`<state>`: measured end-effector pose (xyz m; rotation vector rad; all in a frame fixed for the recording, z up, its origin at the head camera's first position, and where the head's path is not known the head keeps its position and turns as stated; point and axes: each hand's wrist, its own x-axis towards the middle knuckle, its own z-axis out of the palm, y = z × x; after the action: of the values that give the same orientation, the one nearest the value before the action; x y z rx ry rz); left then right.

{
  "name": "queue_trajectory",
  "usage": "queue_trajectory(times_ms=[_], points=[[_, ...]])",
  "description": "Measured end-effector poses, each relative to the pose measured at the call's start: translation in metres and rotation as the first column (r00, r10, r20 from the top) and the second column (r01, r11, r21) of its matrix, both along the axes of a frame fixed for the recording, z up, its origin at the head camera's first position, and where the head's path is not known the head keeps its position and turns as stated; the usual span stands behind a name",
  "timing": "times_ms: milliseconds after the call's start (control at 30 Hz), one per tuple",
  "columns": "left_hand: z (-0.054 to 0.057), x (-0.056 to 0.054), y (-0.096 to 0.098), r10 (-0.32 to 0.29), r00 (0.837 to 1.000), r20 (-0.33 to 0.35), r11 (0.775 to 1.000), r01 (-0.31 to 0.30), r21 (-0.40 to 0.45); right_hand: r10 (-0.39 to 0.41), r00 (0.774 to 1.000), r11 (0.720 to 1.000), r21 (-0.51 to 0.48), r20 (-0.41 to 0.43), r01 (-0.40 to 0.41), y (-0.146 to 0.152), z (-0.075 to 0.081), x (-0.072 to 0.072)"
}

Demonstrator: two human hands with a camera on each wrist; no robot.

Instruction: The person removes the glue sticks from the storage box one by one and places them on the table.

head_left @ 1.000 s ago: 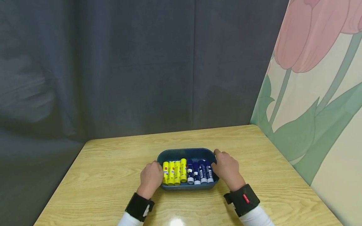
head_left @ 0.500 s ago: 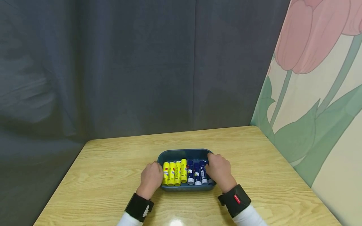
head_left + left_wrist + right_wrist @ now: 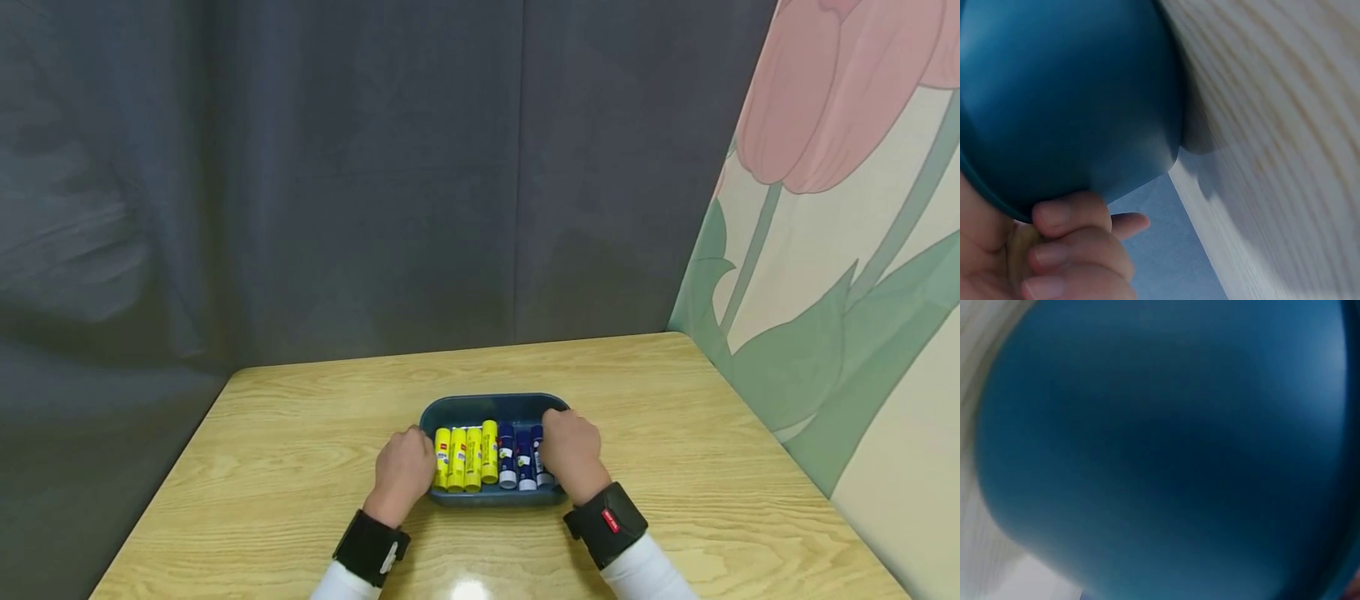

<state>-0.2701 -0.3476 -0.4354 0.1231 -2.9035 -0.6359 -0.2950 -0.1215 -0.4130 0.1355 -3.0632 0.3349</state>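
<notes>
A dark blue plastic bin (image 3: 491, 499) stands on the table, holding a row of yellow glue sticks (image 3: 472, 458) at the left and navy glue sticks (image 3: 507, 455) with white ends at the right. With curled fingers, my left hand (image 3: 405, 467) grips the bin's left end at the rim; the left wrist view shows the fingers (image 3: 1082, 250) against the bin's outer wall (image 3: 1079, 106). My right hand (image 3: 573, 454) reaches over the right rim and covers the rightmost navy stick. Its fingertips are hidden inside; I cannot tell whether they pinch a stick. Mostly bin wall (image 3: 1160, 450) fills the right wrist view.
Under the bin lies a light wood-grain table (image 3: 285, 467), its back edge against a dark grey curtain (image 3: 375, 183). A wall (image 3: 862, 250) painted with tulips runs along the right side.
My right hand has moved left from the bin's right end to over the navy sticks, covering the rightmost one. My left hand and the bin have stayed put.
</notes>
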Motion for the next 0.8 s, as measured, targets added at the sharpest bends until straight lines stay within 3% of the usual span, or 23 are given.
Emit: queue_trajectory(times_ms=[467, 800], points=[[0.0026, 0.0008, 0.0000, -0.016, 1.000, -0.017, 1.000, 0.016, 0.005, 0.041, 0.999, 0.997, 0.061, -0.035, -0.039, -0.0052, -0.0082, -0.0014], [-0.0022, 0.0017, 0.0004, -0.006, 1.000, -0.021, 1.000, 0.006, -0.001, 0.055, 0.995, 0.998, 0.012, 0.084, -0.057, -0.0081, -0.0096, -0.0011]])
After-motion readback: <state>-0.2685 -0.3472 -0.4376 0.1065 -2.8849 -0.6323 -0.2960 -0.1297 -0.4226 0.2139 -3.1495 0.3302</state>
